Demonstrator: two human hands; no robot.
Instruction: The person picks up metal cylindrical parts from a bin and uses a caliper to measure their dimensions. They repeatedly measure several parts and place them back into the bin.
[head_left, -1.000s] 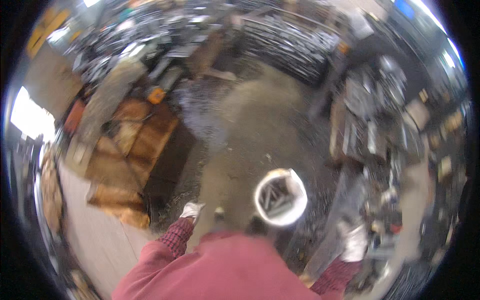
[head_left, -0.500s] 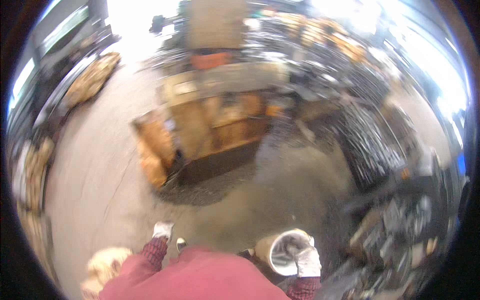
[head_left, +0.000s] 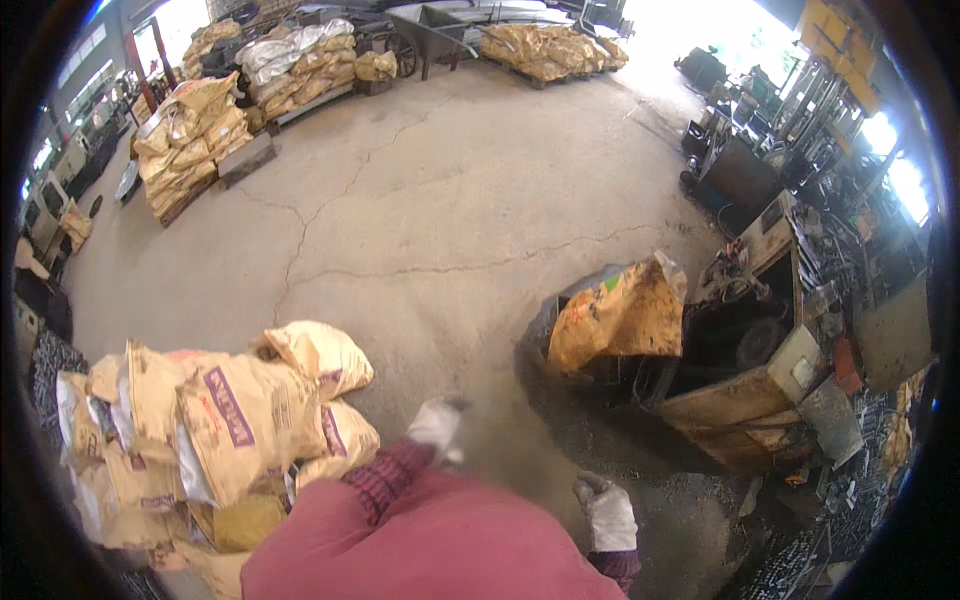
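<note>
My left hand (head_left: 434,426), in a white glove with dark fingertips, hangs in front of my body near the stack of tan paper sacks (head_left: 245,420). Motion smears its fingers, and I see nothing held. To the right, my right hand (head_left: 608,515) wears a similar white glove with a dark-stained finger area. Its fingers are loosely bent and apart from any object, above the dark, stained floor. Nearest to it is a rusty, open-topped metal machine housing (head_left: 730,400) with a dirty orange-brown sack (head_left: 625,315) draped over its near corner.
Cracked concrete floor (head_left: 400,220) spreads ahead. Pallets of sacks (head_left: 190,145) stand at the far left, with more sacks (head_left: 550,52) at the back. A wheelbarrow (head_left: 432,35) is between them. Metal parts and machinery (head_left: 740,170) crowd the right side.
The view has swung left, bringing the sack stack in and shifting the rusty housing rightward. The white bucket held by my right hand is out of that hand and out of view.
</note>
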